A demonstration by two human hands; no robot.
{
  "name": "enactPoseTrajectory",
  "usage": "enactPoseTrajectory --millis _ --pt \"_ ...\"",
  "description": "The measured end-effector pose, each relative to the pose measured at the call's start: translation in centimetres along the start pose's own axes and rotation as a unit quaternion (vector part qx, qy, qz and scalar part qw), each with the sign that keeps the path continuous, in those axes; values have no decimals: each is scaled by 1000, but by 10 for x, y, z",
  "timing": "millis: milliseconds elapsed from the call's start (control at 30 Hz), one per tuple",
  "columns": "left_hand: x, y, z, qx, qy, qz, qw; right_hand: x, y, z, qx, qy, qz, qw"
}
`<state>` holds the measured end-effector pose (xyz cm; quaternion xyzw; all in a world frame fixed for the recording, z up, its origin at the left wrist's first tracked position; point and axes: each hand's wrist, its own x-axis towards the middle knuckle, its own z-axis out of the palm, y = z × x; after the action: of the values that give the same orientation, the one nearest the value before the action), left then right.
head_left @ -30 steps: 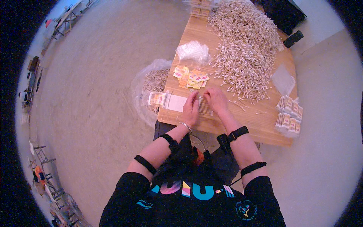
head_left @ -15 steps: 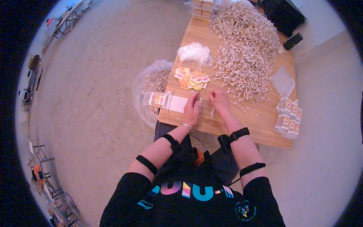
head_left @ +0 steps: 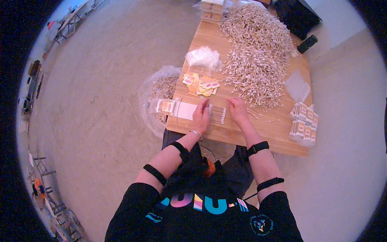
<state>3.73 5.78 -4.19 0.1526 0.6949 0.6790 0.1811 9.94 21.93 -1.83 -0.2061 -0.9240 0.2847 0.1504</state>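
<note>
A row of cotton swabs (head_left: 217, 114) lies side by side on the wooden table in front of me. My left hand (head_left: 200, 116) rests on its edge at the row's left end, thumb and fingers pressed together; whatever they hold is hidden. Just right of the row, my right hand (head_left: 239, 111) is closed in a pinch, and I cannot make out what is in it. A white strip (head_left: 186, 111) stretches left from my left hand toward a packet of swabs (head_left: 165, 106) at the table's left edge. Printed cards (head_left: 203, 84) lie in a loose pile beyond the hands.
A large heap of loose swabs (head_left: 258, 56) covers the table's far right. Clear plastic bags (head_left: 203, 57) lie left of it. Filled packets (head_left: 304, 123) are stacked at the right edge. A plastic sack of swabs (head_left: 163, 86) stands beside the table's left edge.
My right hand has drawn back a little to the right, away from the row, so more of the swabs show. My left hand keeps its place. The whole view has shifted slightly.
</note>
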Motion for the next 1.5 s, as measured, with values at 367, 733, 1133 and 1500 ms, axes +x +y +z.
enactPoseTrajectory --millis 367,733,1133,1500 --pt "1 -3 0 8 10 22 1000 -19 -1 -12 -213 -72 -71 972" --pt "2 2 2 -32 13 -6 999 -130 1 -38 -66 -124 -189 972" --pt "10 -13 -6 -91 3 -8 996 -55 -33 -21 -36 -40 -101 993" --pt "5 -8 -3 -109 -2 -20 994 -26 -32 4 -75 -21 -103 992"
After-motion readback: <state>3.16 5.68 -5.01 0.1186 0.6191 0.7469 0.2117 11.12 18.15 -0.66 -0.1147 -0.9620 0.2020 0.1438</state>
